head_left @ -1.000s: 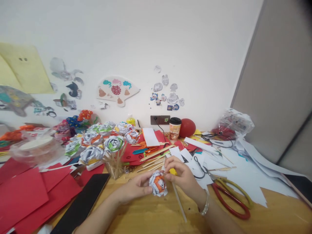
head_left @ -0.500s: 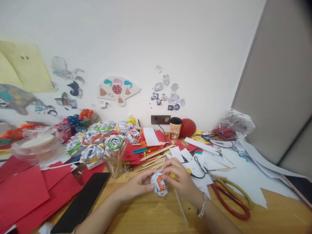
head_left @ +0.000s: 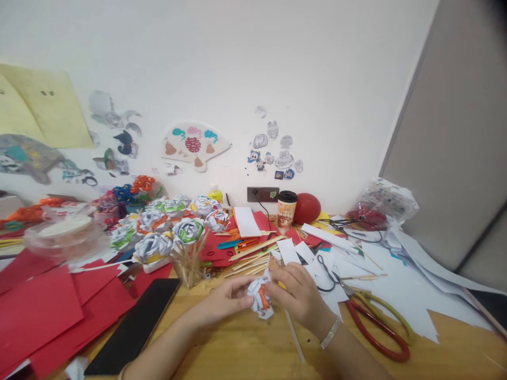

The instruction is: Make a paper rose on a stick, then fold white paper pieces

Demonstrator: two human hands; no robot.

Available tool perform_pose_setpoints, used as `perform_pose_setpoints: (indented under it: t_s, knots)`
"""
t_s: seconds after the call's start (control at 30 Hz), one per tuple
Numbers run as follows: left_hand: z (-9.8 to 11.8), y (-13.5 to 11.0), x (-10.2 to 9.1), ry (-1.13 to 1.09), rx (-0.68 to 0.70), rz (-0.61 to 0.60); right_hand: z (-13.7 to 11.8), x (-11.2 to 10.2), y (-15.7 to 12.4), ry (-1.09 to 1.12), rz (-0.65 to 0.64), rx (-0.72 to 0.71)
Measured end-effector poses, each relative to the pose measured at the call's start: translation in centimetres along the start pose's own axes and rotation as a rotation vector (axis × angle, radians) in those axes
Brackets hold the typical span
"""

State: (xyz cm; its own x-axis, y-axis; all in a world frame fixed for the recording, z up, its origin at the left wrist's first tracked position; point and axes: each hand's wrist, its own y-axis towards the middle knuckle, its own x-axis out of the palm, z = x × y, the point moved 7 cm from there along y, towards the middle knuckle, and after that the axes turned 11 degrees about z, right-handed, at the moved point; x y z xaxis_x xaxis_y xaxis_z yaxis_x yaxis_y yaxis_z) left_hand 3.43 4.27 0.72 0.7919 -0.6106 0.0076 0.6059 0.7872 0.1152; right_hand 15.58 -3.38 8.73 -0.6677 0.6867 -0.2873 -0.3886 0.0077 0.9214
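A white and orange paper flower [head_left: 260, 298] is held between my two hands, above the front middle of the wooden table. My left hand [head_left: 229, 300] grips its left side between thumb and fingers. On its right side, the bent fingers of my right hand [head_left: 295, 293] pinch the petals near the upper edge. A thin pale stick [head_left: 294, 335] slants down from below my right hand; whether it joins the flower is hidden. More finished paper flowers [head_left: 189, 230] with green, yellow and orange parts stand in a clear cup [head_left: 189, 268] to the left.
Large scissors [head_left: 378, 324] with red and yellow handles lie right of my right hand. Red paper [head_left: 35, 311] and a black slab [head_left: 132, 327] cover the left. Wooden sticks [head_left: 253, 261], a lidded paper cup [head_left: 285, 211], a red balloon [head_left: 307, 208] and white paper [head_left: 388, 285] lie beyond.
My right hand has shifted slightly, its fingers bending further over the flower's upper right edge. My left hand keeps its hold. The whole view has shifted a little.
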Motion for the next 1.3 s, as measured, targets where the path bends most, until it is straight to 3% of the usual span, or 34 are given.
perform_pose_setpoints:
  t_s: [0.27,0.5,0.73,1.07,1.2,1.3]
  knots:
    - [0.9,0.1,0.4,0.049,0.03,0.01,0.2,0.2,-0.3,-0.09,0.035,0.042]
    - [1.6,0.2,0.3,0.09,0.065,0.043,0.3,0.8,-0.9,-0.025,0.014,0.061]
    - [1.4,0.1,0.7,0.096,0.041,-0.013,2.5,2.2,-1.5,0.267,-0.092,0.484]
    - [1.2,0.1,1.0,0.1,0.026,-0.048,2.9,3.0,-1.8,0.418,-0.218,0.647]
    - [1.4,0.0,1.1,0.088,0.035,-0.05,4.1,3.1,-2.4,0.538,-0.133,0.87]
    - [1.2,-0.1,1.4,0.077,0.024,-0.079,4.3,4.1,-3.1,0.71,-0.17,1.012]
